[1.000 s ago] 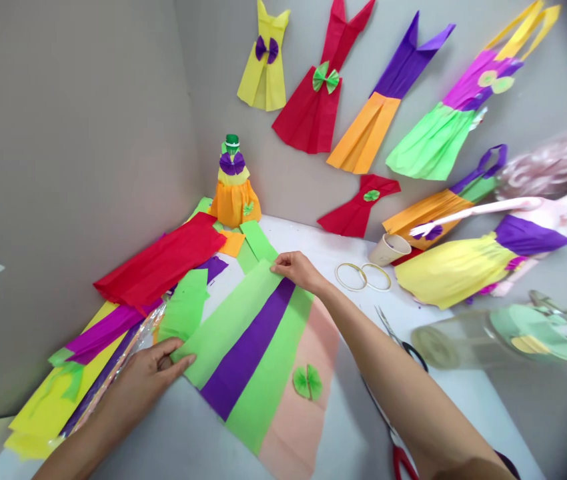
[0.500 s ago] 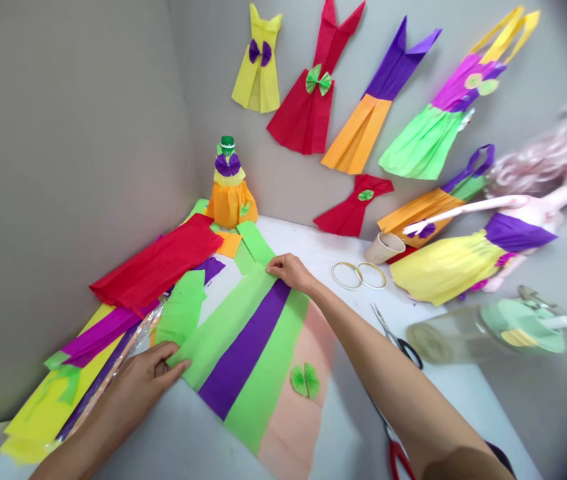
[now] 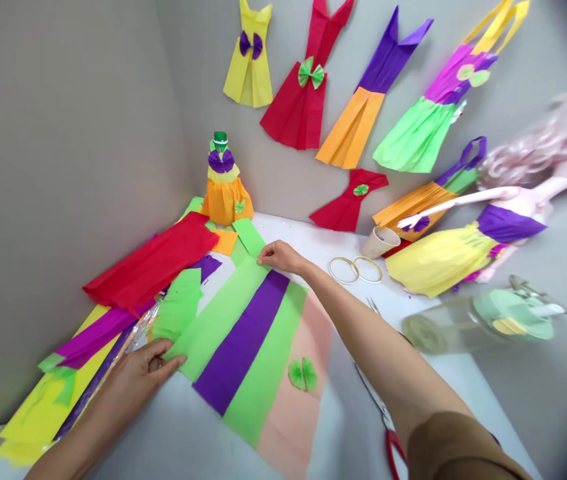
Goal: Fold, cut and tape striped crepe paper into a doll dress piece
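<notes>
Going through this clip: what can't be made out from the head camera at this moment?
Head view:
- Scissors: middle hidden by the right forearm, handles cut off by the bottom edge.
- Doll's pink hair: blurred, cut off by the right edge.
- Clear bottle: blurred, so its details are unclear.

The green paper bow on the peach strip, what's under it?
The green paper bow lies flat on the peach crepe paper strip. Peach paper shows all around it, but the bow covers the spot right underneath, so I can't see that part.
</notes>
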`<state>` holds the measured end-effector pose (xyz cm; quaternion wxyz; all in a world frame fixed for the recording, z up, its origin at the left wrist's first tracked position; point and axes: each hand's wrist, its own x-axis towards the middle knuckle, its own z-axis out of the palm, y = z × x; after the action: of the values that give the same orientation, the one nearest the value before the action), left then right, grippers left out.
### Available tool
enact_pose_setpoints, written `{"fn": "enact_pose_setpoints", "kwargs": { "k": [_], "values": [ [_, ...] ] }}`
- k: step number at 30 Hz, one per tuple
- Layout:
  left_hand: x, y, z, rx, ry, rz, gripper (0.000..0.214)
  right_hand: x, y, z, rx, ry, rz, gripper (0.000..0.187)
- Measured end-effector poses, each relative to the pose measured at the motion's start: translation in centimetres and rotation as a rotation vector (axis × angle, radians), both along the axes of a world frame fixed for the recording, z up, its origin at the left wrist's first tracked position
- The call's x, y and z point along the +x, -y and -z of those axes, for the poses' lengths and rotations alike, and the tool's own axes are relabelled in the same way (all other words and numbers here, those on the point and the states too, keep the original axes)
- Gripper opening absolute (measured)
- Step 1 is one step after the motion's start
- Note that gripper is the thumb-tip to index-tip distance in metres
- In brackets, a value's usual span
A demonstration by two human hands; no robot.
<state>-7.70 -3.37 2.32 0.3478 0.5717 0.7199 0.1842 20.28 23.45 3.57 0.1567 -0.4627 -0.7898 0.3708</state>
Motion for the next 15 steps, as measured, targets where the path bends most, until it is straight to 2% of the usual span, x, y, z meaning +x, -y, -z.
{"fn": "enact_pose_setpoints", "kwargs": {
  "k": [7,15],
  "values": [
    [-0.2,0.2,0.4,-0.018,-0.045,0.033,0.041,-0.4,0.5,0.7,0.035,0.044,0.022,0.01],
    [0.6,-0.2,-1.2,0.003,-0.123,0.072,0.035,-0.2,1.0,1.0,0.065,0.047,0.045,0.011]
  ]
}}
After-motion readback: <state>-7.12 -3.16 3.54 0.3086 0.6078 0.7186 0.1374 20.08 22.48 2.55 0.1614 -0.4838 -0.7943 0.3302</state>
